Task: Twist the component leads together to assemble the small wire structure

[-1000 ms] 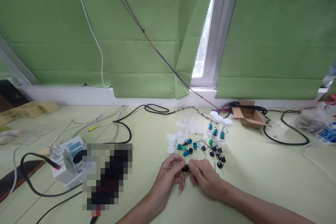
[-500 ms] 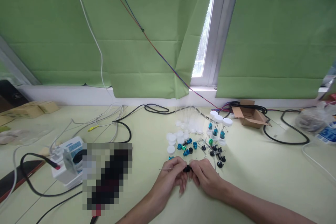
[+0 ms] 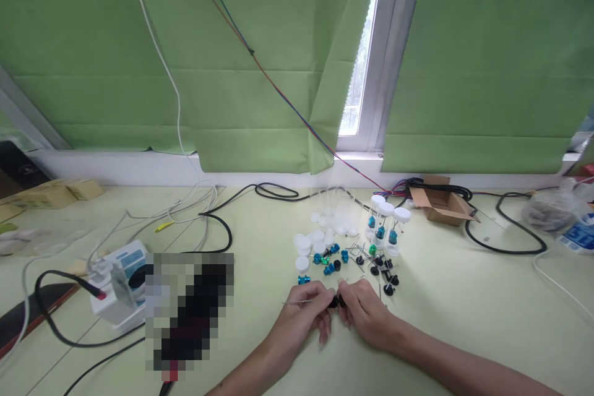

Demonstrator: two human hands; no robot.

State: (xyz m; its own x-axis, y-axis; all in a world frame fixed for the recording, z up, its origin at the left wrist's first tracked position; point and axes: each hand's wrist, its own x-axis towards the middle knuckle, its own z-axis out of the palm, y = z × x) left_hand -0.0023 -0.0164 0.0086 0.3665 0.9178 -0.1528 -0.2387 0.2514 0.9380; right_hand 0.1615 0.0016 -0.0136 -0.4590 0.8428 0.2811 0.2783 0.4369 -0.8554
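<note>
Close together over the table, both hands pinch small black parts at their fingertips. My left hand (image 3: 301,315) is closed on a black part (image 3: 333,302), and a thin metal rod (image 3: 297,302) sticks out leftward from its fingers. My right hand (image 3: 369,315) is closed on another dark piece (image 3: 342,300), mostly covered by its fingers. Whether the two pieces are joined I cannot tell. Just beyond the hands lie a blue metal fitting (image 3: 304,280), several more blue fittings (image 3: 329,269), a green one (image 3: 325,261), and several black round-headed parts (image 3: 388,289) among thin metal rods.
White round caps (image 3: 302,264) lie beyond my left hand. Clear tubes (image 3: 341,210) stand behind them. Capped tubes with blue fittings inside (image 3: 393,232) stand to the right, near an open cardboard box (image 3: 443,207). A power strip (image 3: 118,284) and cables (image 3: 229,235) occupy the left.
My fingertips have drawn slightly apart, and the dark pieces between them now show a narrow gap. The blue fitting beyond my left hand shows more fully.
</note>
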